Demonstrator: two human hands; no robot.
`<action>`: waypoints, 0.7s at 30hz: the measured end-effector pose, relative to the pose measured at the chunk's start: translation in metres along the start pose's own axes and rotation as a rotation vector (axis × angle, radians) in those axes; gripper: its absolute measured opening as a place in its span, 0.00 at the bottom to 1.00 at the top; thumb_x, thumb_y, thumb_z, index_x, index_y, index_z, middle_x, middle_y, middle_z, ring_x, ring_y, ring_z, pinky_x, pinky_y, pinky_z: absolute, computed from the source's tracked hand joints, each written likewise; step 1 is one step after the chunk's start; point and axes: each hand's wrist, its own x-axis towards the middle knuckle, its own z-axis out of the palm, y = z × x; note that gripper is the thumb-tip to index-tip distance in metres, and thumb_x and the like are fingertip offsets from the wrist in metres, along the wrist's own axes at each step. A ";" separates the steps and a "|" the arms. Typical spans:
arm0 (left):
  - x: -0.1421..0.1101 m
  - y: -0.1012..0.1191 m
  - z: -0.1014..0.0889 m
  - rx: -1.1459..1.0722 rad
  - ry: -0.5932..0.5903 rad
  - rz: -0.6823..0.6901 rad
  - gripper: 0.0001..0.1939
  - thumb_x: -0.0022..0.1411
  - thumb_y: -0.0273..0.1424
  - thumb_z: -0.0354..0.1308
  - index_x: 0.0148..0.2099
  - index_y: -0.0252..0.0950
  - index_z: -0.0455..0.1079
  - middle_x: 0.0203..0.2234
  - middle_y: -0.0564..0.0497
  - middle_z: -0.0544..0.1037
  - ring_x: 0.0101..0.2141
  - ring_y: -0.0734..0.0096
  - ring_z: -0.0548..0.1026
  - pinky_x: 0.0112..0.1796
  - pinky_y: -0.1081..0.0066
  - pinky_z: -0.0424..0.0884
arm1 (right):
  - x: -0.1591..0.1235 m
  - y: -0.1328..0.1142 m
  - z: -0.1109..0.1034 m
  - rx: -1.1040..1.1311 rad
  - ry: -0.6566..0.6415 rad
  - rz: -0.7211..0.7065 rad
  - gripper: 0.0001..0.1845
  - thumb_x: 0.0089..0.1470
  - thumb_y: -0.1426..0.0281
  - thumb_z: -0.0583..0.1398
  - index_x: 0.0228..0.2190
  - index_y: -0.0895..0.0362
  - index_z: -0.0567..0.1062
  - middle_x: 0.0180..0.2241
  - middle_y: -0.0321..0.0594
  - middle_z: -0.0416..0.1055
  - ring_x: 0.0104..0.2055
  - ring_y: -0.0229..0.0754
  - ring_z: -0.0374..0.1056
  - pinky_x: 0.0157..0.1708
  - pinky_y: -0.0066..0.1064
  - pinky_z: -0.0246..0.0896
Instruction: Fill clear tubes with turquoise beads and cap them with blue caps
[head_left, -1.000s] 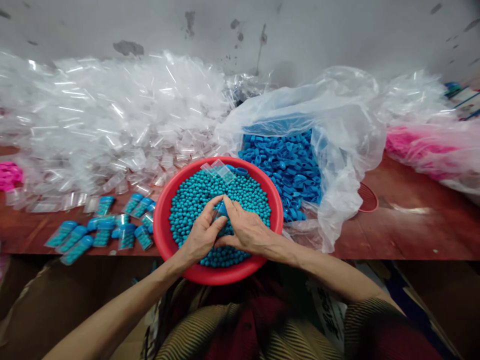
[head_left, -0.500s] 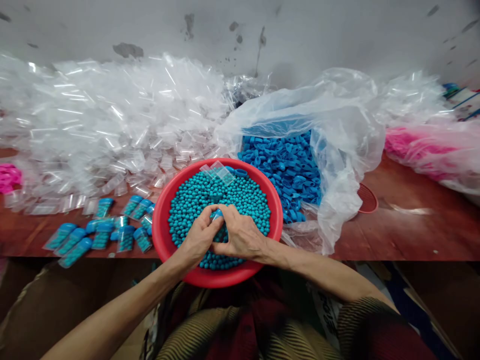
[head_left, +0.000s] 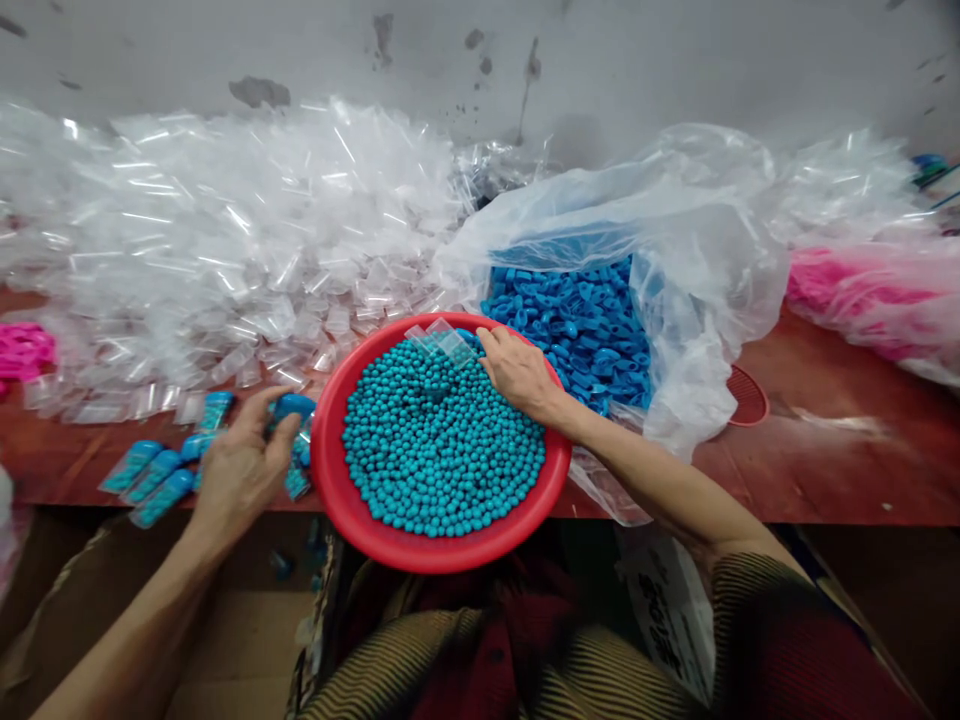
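My left hand (head_left: 244, 462) is at the left of the basin, with thumb and forefinger around a small blue-capped tube (head_left: 293, 406); its lower part is mostly hidden. My right hand (head_left: 519, 372) reaches over the far right rim of the red basin (head_left: 328, 480), its fingers bent together over a blue cap that they mostly hide. Turquoise beads (head_left: 442, 450) fill the basin. On top of them, near the far rim, lie two clear empty tubes (head_left: 448, 343). Several bead-filled tubes with blue caps (head_left: 154, 480) lie on the table around my left hand.
Clear empty tubes (head_left: 247, 230) form a big heap at the back left. Blue caps (head_left: 577, 320) spill from an open plastic bag (head_left: 697, 220) behind the basin. Pink pieces lie at far left (head_left: 28, 350) and in a bag (head_left: 862, 290) at right. A red mesh disc (head_left: 748, 395) lies on the table.
My hands have parted from over the beads. The left went left with a capped tube to the filled tubes; the right moved up and right to the caps at the basin's far rim.
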 end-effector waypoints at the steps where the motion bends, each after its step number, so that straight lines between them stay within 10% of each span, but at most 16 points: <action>1: 0.002 -0.003 -0.003 0.132 0.043 0.015 0.20 0.62 0.40 0.48 0.54 0.40 0.63 0.34 0.48 0.74 0.37 0.54 0.71 0.38 0.59 0.65 | 0.007 0.005 0.003 -0.063 -0.007 0.006 0.18 0.61 0.73 0.46 0.50 0.62 0.66 0.49 0.53 0.66 0.47 0.50 0.64 0.40 0.36 0.62; 5: 0.003 0.014 0.015 0.352 0.094 0.135 0.20 0.63 0.38 0.46 0.53 0.35 0.66 0.40 0.42 0.74 0.43 0.50 0.71 0.44 0.57 0.64 | 0.016 0.009 0.018 -0.184 -0.042 -0.007 0.18 0.60 0.79 0.43 0.45 0.63 0.68 0.44 0.54 0.68 0.46 0.50 0.63 0.40 0.36 0.59; 13: 0.028 0.064 0.087 0.232 -0.388 0.137 0.20 0.61 0.37 0.49 0.53 0.37 0.69 0.33 0.44 0.79 0.39 0.54 0.75 0.38 0.64 0.66 | -0.007 0.010 0.015 -0.033 -0.170 0.056 0.16 0.58 0.74 0.49 0.47 0.64 0.66 0.39 0.52 0.73 0.39 0.47 0.69 0.36 0.32 0.59; 21: 0.039 0.071 0.117 0.135 -0.407 0.067 0.17 0.57 0.35 0.55 0.48 0.36 0.70 0.29 0.48 0.78 0.35 0.60 0.75 0.36 0.68 0.65 | -0.032 0.015 0.022 0.241 -0.325 -0.186 0.19 0.58 0.77 0.47 0.47 0.57 0.70 0.40 0.45 0.74 0.40 0.42 0.71 0.37 0.28 0.60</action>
